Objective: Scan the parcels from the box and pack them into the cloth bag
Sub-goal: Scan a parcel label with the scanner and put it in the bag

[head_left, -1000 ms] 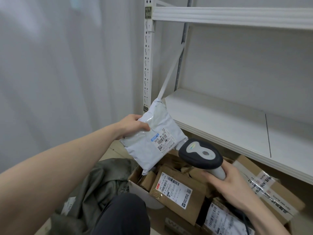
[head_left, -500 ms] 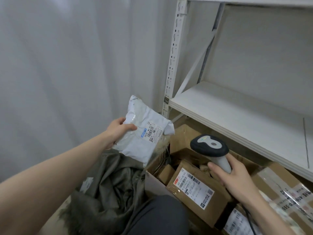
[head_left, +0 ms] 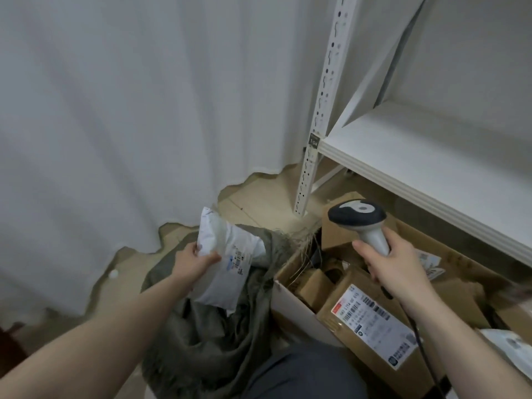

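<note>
White poly mailer (head_left: 227,264) over the cloth bag (head_left: 218,335)!
Our left hand (head_left: 195,259) pinches it, long axis toward one o'clock; right hand (head_left: 394,263) grips the scanner (head_left: 359,223).

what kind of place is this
Probably a parcel sorting or stock room: a handheld barcode scanner in the right hand, an open cardboard box of labelled parcels, and bare white metal shelving.

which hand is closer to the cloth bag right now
Left. The left hand holds the white parcel right over the cloth bag; the right hand grips the scanner over the box, off to the bag's right.
</note>
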